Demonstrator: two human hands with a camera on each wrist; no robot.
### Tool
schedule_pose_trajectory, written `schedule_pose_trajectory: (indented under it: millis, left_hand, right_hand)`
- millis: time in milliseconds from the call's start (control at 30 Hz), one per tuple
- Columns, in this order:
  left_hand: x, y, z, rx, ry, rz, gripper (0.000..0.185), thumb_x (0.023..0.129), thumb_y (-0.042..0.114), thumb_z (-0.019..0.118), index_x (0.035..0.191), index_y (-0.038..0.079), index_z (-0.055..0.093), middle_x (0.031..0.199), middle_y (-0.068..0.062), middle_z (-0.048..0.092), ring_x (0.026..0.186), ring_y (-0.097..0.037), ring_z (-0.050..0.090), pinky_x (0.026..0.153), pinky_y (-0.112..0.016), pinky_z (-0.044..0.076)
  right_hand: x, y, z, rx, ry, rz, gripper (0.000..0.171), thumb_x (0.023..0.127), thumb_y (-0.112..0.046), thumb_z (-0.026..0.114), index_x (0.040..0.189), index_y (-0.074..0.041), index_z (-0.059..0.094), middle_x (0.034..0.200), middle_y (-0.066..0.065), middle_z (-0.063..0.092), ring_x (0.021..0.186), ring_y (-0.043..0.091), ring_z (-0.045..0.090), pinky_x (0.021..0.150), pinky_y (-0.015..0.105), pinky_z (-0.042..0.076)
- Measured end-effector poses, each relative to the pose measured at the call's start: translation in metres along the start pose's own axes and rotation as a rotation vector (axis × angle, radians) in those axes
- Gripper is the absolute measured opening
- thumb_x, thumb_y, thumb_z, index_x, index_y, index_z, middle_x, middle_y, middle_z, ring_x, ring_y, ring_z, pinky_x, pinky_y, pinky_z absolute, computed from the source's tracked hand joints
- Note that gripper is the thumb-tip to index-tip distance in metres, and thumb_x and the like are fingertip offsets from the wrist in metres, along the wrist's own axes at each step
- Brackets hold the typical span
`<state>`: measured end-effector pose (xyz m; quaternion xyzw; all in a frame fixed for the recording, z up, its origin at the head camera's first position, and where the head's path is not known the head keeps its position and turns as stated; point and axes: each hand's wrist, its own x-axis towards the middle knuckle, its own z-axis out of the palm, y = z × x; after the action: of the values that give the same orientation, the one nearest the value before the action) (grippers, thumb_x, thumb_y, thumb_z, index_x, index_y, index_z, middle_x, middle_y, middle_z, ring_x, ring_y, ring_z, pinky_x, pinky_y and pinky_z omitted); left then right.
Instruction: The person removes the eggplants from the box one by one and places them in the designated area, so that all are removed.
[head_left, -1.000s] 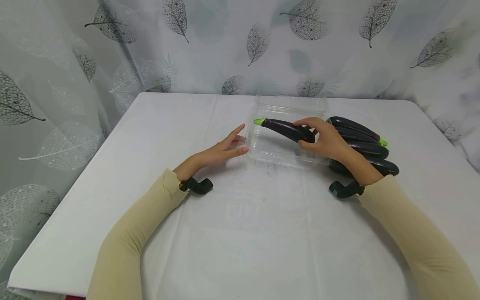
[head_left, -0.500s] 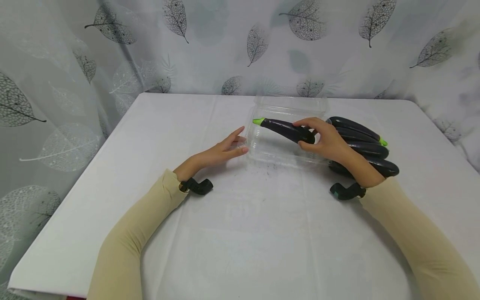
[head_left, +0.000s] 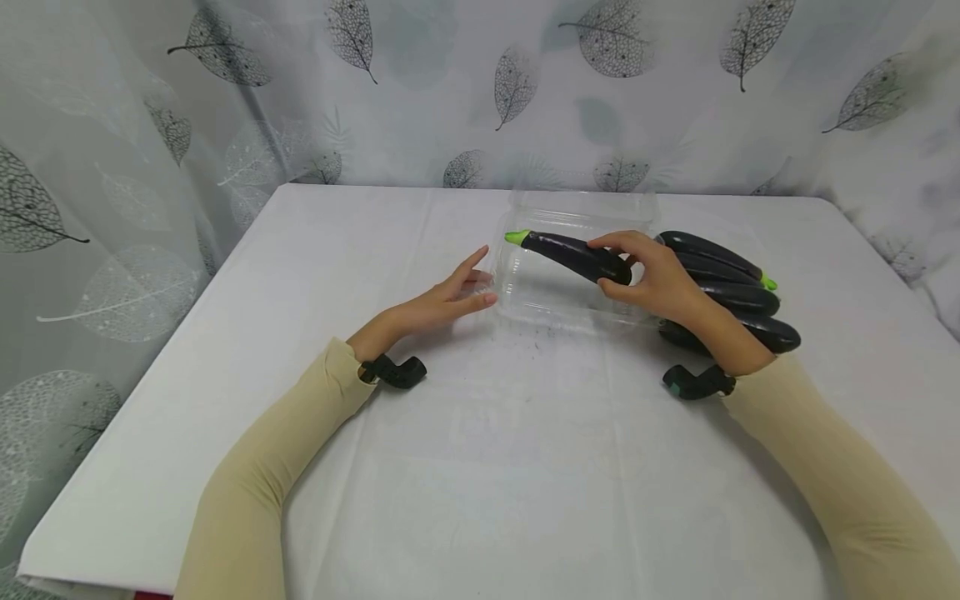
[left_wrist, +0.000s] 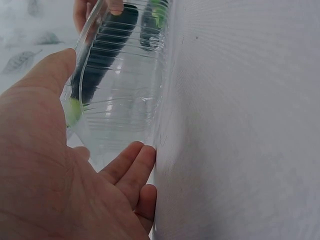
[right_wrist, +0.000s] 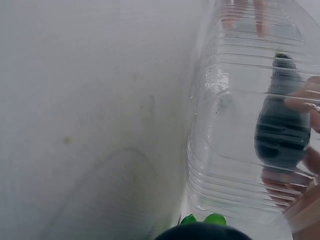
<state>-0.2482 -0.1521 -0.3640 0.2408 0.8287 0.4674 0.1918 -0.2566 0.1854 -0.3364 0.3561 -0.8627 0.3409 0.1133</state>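
A clear plastic container [head_left: 558,300] lies open on the white table [head_left: 465,467], its lid tipped back. My left hand [head_left: 480,282] rests with straight fingers against the container's left wall [left_wrist: 125,95]. My right hand [head_left: 613,267] grips a dark purple eggplant [head_left: 570,252] by its thick end, holding it slanted over the container with its green stem tip [head_left: 516,237] pointing left. Through the ribbed wall the wrist views show that eggplant [left_wrist: 102,55] [right_wrist: 282,132] and the fingers [right_wrist: 302,104] round it.
Several more dark eggplants [head_left: 731,296] lie stacked just right of the container, behind my right wrist; one green stem [right_wrist: 202,220] of theirs shows in the right wrist view. A leaf-patterned curtain [head_left: 480,92] hangs behind the table. The tablecloth in front is bare.
My right hand has raised the eggplant slightly, its green tip a little higher over the container's left rim. My left hand has stayed against the container.
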Motion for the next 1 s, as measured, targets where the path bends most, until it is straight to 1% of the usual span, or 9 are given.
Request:
schedule_pose_trajectory:
  millis: [233, 400, 533, 700, 833, 1000]
  left_hand:
    - [0.001, -0.002, 0.001, 0.007, 0.000, 0.004, 0.081, 0.101, 0.029, 0.052, 0.158, 0.026, -0.006, 0.154, -0.014, 0.029, 0.143, -0.029, 0.029, 0.116, -0.049, 0.023]
    - [0.002, -0.003, 0.001, 0.001, -0.002, 0.026, 0.082, 0.101, 0.030, 0.053, 0.157, 0.031, -0.008, 0.153, -0.015, 0.030, 0.144, -0.028, 0.029, 0.116, -0.049, 0.023]
    - [0.002, -0.003, 0.001, 0.002, -0.004, 0.039, 0.080, 0.101, 0.029, 0.053, 0.157, 0.036, -0.005, 0.153, -0.016, 0.030, 0.143, -0.027, 0.029, 0.116, -0.047, 0.023]
    - [0.002, -0.003, 0.001, 0.009, -0.007, 0.037, 0.078, 0.102, 0.027, 0.052, 0.157, 0.034, -0.002, 0.153, -0.016, 0.030, 0.143, -0.025, 0.029, 0.117, -0.044, 0.022]
    - [0.002, -0.002, 0.000, 0.014, -0.008, 0.034, 0.078, 0.102, 0.027, 0.052, 0.157, 0.034, -0.002, 0.153, -0.016, 0.030, 0.144, -0.026, 0.028, 0.117, -0.045, 0.023]
    - [0.002, -0.002, 0.000, 0.019, -0.007, 0.028, 0.078, 0.102, 0.028, 0.052, 0.157, 0.034, -0.002, 0.153, -0.015, 0.030, 0.144, -0.026, 0.028, 0.117, -0.045, 0.022]
  right_hand:
    - [-0.002, -0.003, -0.002, -0.011, 0.007, 0.019, 0.048, 0.082, 0.000, 0.073, 0.129, -0.004, 0.060, 0.129, 0.015, 0.058, 0.107, 0.028, 0.054, 0.082, 0.022, 0.041]
    - [-0.005, -0.006, -0.004, -0.021, 0.004, 0.030, 0.048, 0.083, -0.001, 0.073, 0.129, -0.006, 0.060, 0.130, 0.014, 0.058, 0.108, 0.028, 0.054, 0.082, 0.024, 0.041]
    - [-0.007, -0.008, -0.006, -0.026, 0.009, 0.024, 0.048, 0.083, 0.000, 0.073, 0.128, -0.005, 0.060, 0.129, 0.013, 0.058, 0.108, 0.027, 0.054, 0.081, 0.024, 0.042]
    - [-0.011, -0.010, -0.008, -0.020, 0.033, 0.013, 0.048, 0.081, 0.002, 0.073, 0.127, -0.005, 0.061, 0.128, 0.013, 0.059, 0.107, 0.025, 0.054, 0.079, 0.020, 0.042]
    - [-0.013, -0.010, -0.010, -0.023, 0.051, 0.001, 0.049, 0.080, 0.002, 0.074, 0.127, -0.005, 0.062, 0.128, 0.013, 0.059, 0.106, 0.020, 0.053, 0.079, 0.018, 0.041]
    - [-0.015, -0.010, -0.011, -0.030, 0.077, -0.029, 0.050, 0.079, 0.002, 0.075, 0.126, -0.004, 0.062, 0.126, 0.012, 0.060, 0.108, 0.008, 0.052, 0.080, 0.017, 0.041]
